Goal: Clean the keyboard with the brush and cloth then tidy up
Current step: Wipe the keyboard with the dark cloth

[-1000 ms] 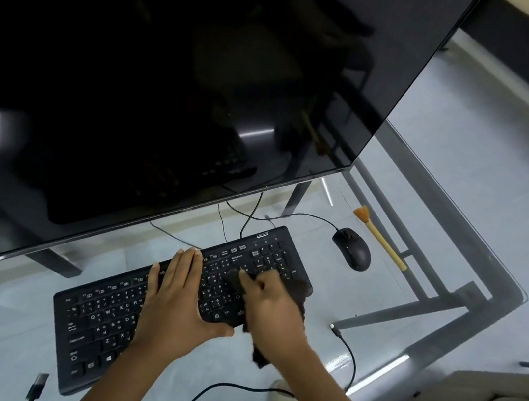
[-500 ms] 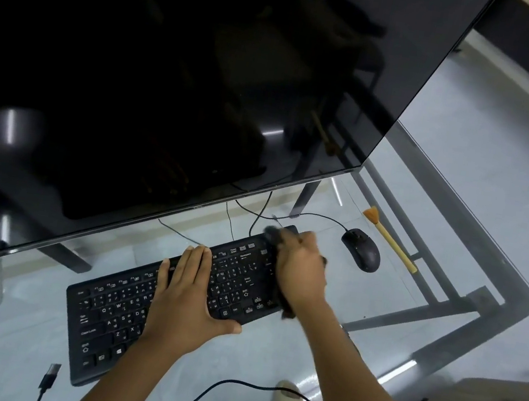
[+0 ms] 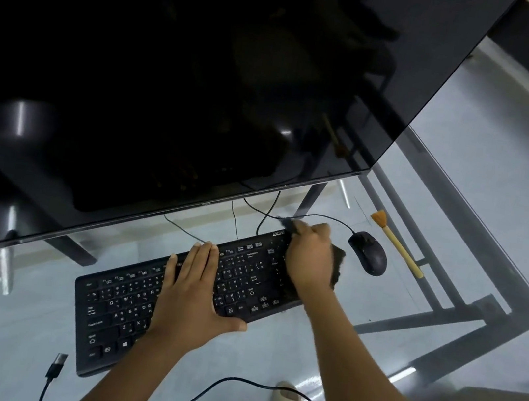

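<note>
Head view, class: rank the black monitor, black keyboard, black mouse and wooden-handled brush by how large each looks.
1. Black monitor
2. Black keyboard
3. Wooden-handled brush, longer but thinner
4. Black mouse

The last two look close; their order is unsure.

The right hand (image 3: 311, 258) is covering most of the dark cloth (image 3: 338, 264) and the far right end of the keyboard (image 3: 121, 309). The left hand (image 3: 196, 297) is hiding the middle keys. The picture's top and left edges are cutting off the monitor (image 3: 173, 64). The key legends are looking too small to read.
</note>
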Demonstrator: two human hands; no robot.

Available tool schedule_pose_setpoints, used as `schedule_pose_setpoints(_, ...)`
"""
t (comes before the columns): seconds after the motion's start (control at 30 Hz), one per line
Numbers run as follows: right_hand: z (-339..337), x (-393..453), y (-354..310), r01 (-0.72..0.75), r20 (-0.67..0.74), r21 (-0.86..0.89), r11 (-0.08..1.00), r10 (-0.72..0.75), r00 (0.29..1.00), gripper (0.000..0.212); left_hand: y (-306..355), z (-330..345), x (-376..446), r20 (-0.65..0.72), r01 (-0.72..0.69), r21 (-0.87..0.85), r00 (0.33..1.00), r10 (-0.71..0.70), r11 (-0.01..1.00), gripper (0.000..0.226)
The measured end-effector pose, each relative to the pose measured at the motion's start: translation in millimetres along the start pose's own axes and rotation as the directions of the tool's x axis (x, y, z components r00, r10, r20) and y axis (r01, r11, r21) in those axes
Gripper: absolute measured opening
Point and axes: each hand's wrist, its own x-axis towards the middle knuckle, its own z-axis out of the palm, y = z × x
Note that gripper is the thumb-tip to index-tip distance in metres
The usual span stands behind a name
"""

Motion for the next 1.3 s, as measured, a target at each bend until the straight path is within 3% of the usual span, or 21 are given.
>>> schedule_pose_setpoints(0.13,13.4,-43.0,-35.6,0.348,0.196,0.045,0.936,-0.350,0.916,0.040,2.0,0.8,2.0,-0.014,-0.010,-0.020,1.000,0.009,1.000,0.136)
schedule_pose_setpoints(0.2,2.9,-28.4,-22.7,0.324,0.176,0.025,0.946,-0.323,0.930,0.042,1.5,0.6,2.2,-0.012,-0.010,-0.027,1.000,0.009,1.000,0.136)
schedule_pose_setpoints(0.3,-3.4,-6.3,6.3,0.150,0.038,-0.027,0.988,-0.149,0.988,0.048,-0.6,1.1,-0.3,-0.013,0.002,-0.024,1.000,-0.002,1.000,0.136)
schedule_pose_setpoints(0.37,3.7,-17.9,-10.7,0.214,0.054,0.018,0.977,-0.214,0.975,0.045,0.0,0.3,-0.6,-0.017,0.005,-0.020,1.000,-0.005,1.000,0.137)
schedule_pose_setpoints(0.47,16.3,-49.6,-44.9,0.391,0.174,0.127,0.912,-0.408,0.896,0.028,2.2,0.2,1.0,-0.017,0.010,-0.026,1.000,-0.011,1.000,0.137)
schedule_pose_setpoints(0.53,14.8,-49.3,-37.9,0.427,0.205,0.128,0.895,-0.445,0.872,0.033,2.7,0.1,0.9,-0.017,0.004,-0.037,1.000,-0.005,0.999,0.137)
schedule_pose_setpoints(0.63,-2.5,-20.3,3.0,0.300,0.095,0.055,0.952,-0.304,0.948,0.046,1.8,-0.7,0.9,0.000,0.008,-0.018,1.000,-0.008,1.000,0.138)
schedule_pose_setpoints(0.7,-12.0,-6.2,31.9,0.080,0.014,0.038,0.996,-0.081,0.997,0.042,2.3,-1.8,0.6,0.006,0.010,-0.015,1.000,-0.010,1.000,0.138)
schedule_pose_setpoints(0.77,-13.3,-9.0,43.0,-0.044,-0.007,0.030,0.999,0.044,0.999,0.035,1.2,-1.6,-0.5,0.004,0.013,-0.016,1.000,-0.013,1.000,0.138)
schedule_pose_setpoints(0.9,-4.0,-54.7,45.9,0.066,-0.065,0.065,0.996,-0.062,0.996,0.032,0.4,-0.1,-2.3,0.002,0.020,-0.018,1.000,-0.020,1.000,0.138)
schedule_pose_setpoints(1.0,-13.9,-74.6,53.2,0.082,-0.012,0.032,0.996,-0.082,0.997,0.030,1.8,-1.3,-1.0,0.010,0.011,-0.017,1.000,-0.010,1.000,0.138)
schedule_pose_setpoints(1.3,-4.8,-9.3,16.2,0.103,-0.020,0.069,0.992,-0.102,0.995,0.033,4.6,-4.2,-0.2,0.013,0.029,-0.005,0.999,-0.029,1.000,0.138)
